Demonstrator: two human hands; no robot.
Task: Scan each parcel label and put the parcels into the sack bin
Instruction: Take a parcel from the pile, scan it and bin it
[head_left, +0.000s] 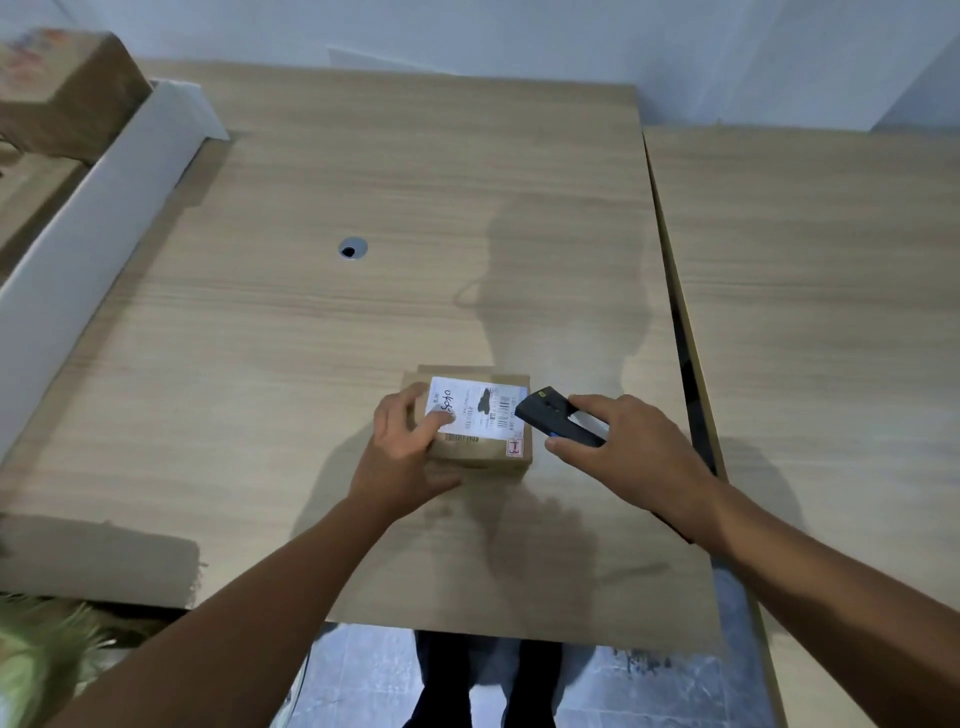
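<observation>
A pale wood-grain worktop (322, 322) fills my view, with a small round cable hole (353, 248) in it and a second slab butted along its right edge across a dark gap. Near the front edge sits a small brown cardboard parcel (480, 452), boxy and matte, with a white label (475, 408) on top; I can see handwriting, a barcode and a smudged black patch, but the print is too small to read. My left hand (410, 447) rests flat on the parcel's near left corner, fingers laid over the label's edge and hiding part of it. My right hand (621, 441) grips a black handheld scanner (558, 418), its nose just beside the label's right end and its rear hidden in my palm. At far left a white board wall (98, 218) holds blurred brown cartons (62, 93), cut off by the frame.
</observation>
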